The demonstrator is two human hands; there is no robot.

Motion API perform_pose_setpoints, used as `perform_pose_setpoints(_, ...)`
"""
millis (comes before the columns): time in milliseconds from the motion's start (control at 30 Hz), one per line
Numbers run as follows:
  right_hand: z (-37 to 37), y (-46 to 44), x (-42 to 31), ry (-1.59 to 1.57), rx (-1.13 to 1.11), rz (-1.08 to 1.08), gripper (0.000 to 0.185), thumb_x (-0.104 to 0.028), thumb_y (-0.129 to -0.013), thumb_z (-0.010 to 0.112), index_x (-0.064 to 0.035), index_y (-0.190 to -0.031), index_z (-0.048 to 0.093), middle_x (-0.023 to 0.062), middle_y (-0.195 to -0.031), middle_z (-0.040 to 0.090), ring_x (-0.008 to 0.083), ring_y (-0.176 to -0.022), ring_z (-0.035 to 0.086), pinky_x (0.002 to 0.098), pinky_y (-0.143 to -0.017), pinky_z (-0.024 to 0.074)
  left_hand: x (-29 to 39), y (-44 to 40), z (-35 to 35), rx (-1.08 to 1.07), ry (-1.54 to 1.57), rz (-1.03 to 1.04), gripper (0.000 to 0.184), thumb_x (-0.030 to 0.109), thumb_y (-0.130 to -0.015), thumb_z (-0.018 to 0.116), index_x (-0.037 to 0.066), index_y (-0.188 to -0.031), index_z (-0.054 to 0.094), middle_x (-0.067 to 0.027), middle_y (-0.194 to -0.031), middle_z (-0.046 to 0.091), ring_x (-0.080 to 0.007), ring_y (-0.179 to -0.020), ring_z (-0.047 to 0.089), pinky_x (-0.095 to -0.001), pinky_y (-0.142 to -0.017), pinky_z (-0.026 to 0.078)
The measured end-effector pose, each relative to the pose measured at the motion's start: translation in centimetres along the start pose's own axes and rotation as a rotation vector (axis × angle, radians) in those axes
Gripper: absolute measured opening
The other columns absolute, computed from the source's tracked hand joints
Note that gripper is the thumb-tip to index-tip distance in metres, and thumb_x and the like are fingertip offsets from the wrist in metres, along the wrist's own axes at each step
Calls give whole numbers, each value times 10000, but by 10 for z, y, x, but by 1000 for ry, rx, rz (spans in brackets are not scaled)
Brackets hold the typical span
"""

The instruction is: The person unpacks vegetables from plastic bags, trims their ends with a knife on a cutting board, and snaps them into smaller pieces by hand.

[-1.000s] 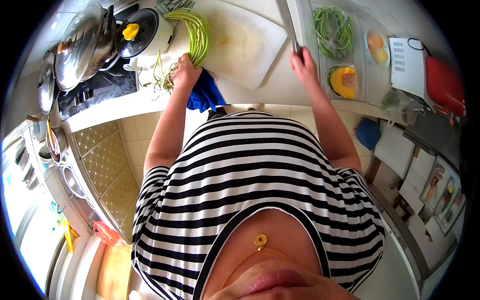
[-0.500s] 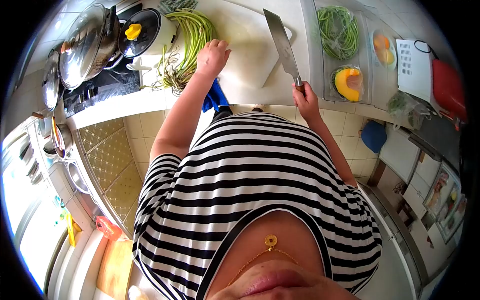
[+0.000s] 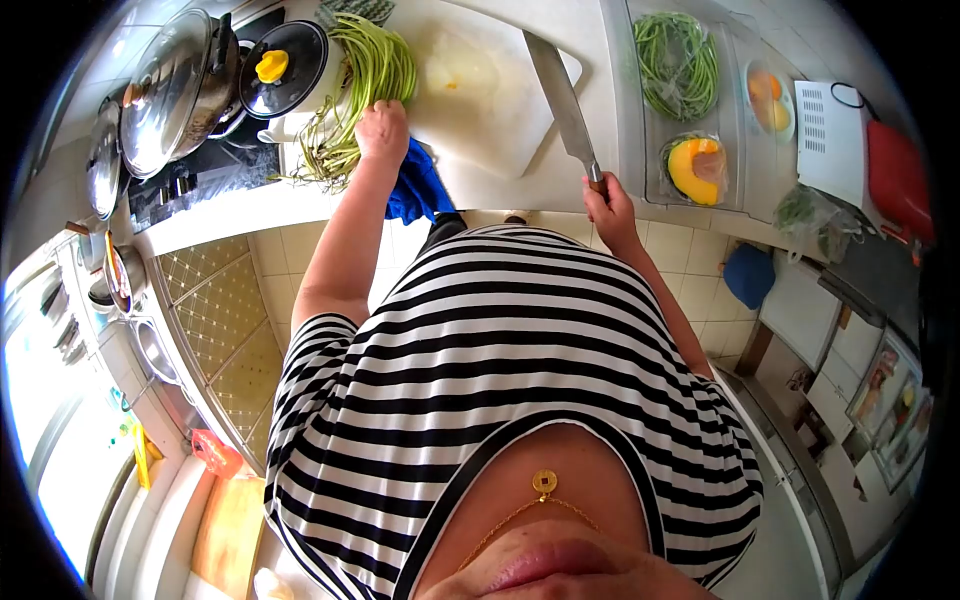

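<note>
Daylight brightens a tiled kitchen with a pale counter [image 3: 505, 192] and a white rectangular cutting board [image 3: 480, 80]. Just left of the board lies a bundle of long, thin green stalks [image 3: 380, 62] with stringy, tangled ends. I see the left hand [image 3: 382, 130] on it, fingers curled down; how tightly, I cannot tell. The right hand [image 3: 612, 208] is wrapped round the wooden handle of a broad steel knife [image 3: 562, 98]. Loosely gathered, stalks could scatter; a careless swing leftward could bring the blade against those fingers.

Curved green stalks [image 3: 385, 62] with tangled, stringy ends lie left of the slanting, brown-handled knife [image 3: 563, 100].
</note>
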State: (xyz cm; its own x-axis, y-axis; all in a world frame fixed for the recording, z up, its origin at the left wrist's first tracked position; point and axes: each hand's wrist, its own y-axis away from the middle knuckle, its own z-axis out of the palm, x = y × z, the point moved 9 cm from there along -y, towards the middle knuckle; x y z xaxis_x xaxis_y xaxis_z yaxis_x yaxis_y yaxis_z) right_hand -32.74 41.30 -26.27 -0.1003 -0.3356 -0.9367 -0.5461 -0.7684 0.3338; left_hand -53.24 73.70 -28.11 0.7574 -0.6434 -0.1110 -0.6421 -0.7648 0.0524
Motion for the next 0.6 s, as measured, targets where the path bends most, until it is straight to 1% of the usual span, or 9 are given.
perform_pose_setpoints(133, 0, 0, -2, -9, -6, -1, 152, -136, -871, 564, -35, -985, 556, -44, -671, 467, 30, -575, 403, 213, -523, 348, 1, 1, 4, -143, 65, -82, 209, 167, -798, 516, 54, -959, 585, -148, -916, 627, -330, -886, 606, -429, -752, 507)
perform_pose_setpoints(233, -5, 1, -3, 21, 14, -10, 149, -137, -874, 564, -38, -984, 549, -43, -663, 459, 31, -568, 405, 212, -516, 348, 24, -1, 11, 105, 353, 124, 365, 140, -748, 562, 37, -1098, 576, -184, -985, 598, -364, -925, 570, -427, -835, 469)
perform_pose_setpoints(267, -6, 3, -3, 26, 21, -2, 147, -136, -875, 563, -39, -985, 544, -42, -660, 460, 34, -562, 412, 213, -510, 351, 40, 7, -29, 134, 419, 147, 332, 109, -756, 545, 43, -1078, 584, -161, -979, 597, -357, -922, 571, -428, -828, 472)
perform_pose_setpoints(333, -7, 9, -10, -21, 24, 14, 142, -139, -878, 561, -40, -977, 537, -38, -656, 464, 39, -553, 422, 215, -502, 357, 76, 4, -5, 56, 569, 248, 314, 95, -762, 545, 63, -1070, 595, -138, -969, 594, -335, -932, 574, -430, -807, 477)
perform_pose_setpoints(400, -7, 12, -12, -71, 26, 27, 137, -141, -880, 559, -41, -970, 530, -33, -653, 468, 44, -545, 433, 218, -494, 363, 105, 12, -6, 91, 355, 364, 336, 109, -778, 555, 94, -1111, 591, -113, -964, 591, -306, -960, 572, -423, -786, 478)
perform_pose_setpoints(433, -8, 13, -11, -79, 24, 35, 143, -158, -887, 560, -40, -959, 523, -29, -651, 473, 47, -536, 439, 220, -486, 368, 112, 18, -19, 38, 280, 359, 379, 153, -773, 592, 115, -1150, 579, -84, -1000, 595, -288, -1007, 549, -423, -809, 461)
perform_pose_setpoints(533, -15, 16, -5, -56, 45, 55, 163, -192, -902, 559, -40, -940, 513, -22, -652, 481, 49, -522, 439, 219, -474, 369, 111, 37, -65, 164, 353, 323, 419, 162, -758, 620, 125, -1171, 565, -58, -1027, 595, -278, -1031, 526, -425, -845, 437)
perform_pose_setpoints(567, -19, 19, -1, -29, 60, 67, 176, -209, -910, 557, -41, -931, 510, -19, -654, 484, 47, -517, 434, 215, -471, 366, 109, 49, -83, 251, 367, 340, 373, 152, -741, 642, 128, -1111, 600, -47, -1036, 596, -269, -1038, 517, -429, -855, 425)
perform_pose_setpoints(600, -20, 22, 0, -28, 62, 71, 176, -209, -910, 557, -41, -931, 510, -19, -654, 484, 47, -517, 434, 215, -471, 366, 105, 56, -78, 247, 370, 342, 373, 152, -741, 642, 128, -1111, 600, -47, -1036, 596, -269, -1038, 517, -429, -855, 425)
